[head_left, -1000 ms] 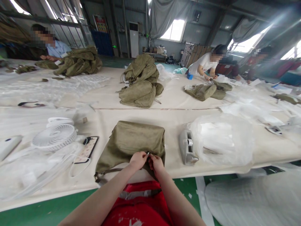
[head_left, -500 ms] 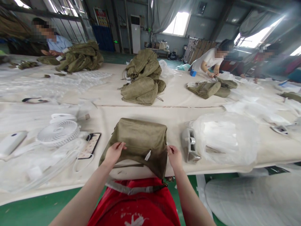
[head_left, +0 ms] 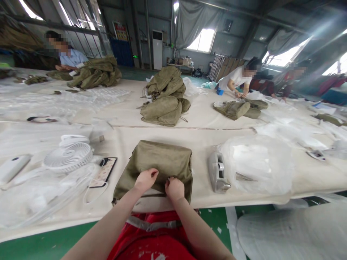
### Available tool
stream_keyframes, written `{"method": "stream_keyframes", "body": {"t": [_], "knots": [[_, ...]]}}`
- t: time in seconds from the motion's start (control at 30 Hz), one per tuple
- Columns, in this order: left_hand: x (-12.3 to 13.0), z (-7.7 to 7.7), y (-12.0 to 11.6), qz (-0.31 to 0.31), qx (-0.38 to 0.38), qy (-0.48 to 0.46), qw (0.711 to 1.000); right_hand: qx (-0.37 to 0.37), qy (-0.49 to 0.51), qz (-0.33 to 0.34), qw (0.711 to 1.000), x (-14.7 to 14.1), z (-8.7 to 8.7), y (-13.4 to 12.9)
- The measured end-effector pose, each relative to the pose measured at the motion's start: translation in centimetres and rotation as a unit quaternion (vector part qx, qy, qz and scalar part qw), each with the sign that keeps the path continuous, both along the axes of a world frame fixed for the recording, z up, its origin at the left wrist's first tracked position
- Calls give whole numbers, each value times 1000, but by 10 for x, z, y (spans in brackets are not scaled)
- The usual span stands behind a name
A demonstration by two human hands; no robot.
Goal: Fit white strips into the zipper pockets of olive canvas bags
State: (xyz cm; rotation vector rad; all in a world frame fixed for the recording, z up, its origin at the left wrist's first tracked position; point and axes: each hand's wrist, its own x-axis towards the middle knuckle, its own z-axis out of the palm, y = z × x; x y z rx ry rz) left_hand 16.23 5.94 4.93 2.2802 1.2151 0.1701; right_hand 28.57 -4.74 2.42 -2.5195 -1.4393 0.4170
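Observation:
An olive green bag (head_left: pixel 165 155) lies on the pale table at its front edge, its strap hanging down over a red garment (head_left: pixel 151 242). My left hand (head_left: pixel 148 178) is over the middle of the bag, fingers pinched together; what they hold, if anything, is hidden. Just to the right, my right hand (head_left: pixel 175 187) is closed at the bag's lower part, with a small dark bit showing at its fingertips that I cannot make out. A narrow gap separates the two hands.
Left are a white fan (head_left: pixel 67 157), a phone (head_left: pixel 104 172) with a cable and plastic bags. To the right stand a grey tape dispenser (head_left: pixel 218 171) and clear plastic wrapping (head_left: pixel 257 166). Olive bags (head_left: pixel 162 108) are piled beyond; several people work across the table (head_left: pixel 217 122).
My right hand has moved left from the bag's right edge to its middle. My left hand has shifted right, toward it. The white tag on the bag no longer shows.

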Motion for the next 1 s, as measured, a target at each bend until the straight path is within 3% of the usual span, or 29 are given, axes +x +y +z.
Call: {"method": "stream_keyframes", "body": {"t": [0.1,0.2,0.3,0.4,0.53,0.67,0.8,1.0], "knots": [[4,3,1,-20,8,16,1000,9,-3,58,998,-4,0,4],[16,9,-1,-91,56,54,993,21,25,83,996,-5,-3,6],[34,16,-4,-171,115,117,971,52,93,26,994,-1,-11,0],[50,17,-8,-211,142,149,956,90,182,-54,978,9,-23,-9],[65,13,-14,-251,182,179,934,118,360,-135,916,19,-33,-15],[70,10,-20,-286,213,200,913,162,465,-156,856,20,-38,-12],[66,6,-21,-313,235,206,897,176,493,-172,834,18,-40,-4],[59,5,-17,-322,247,199,892,182,440,-250,843,17,-38,8]]}}
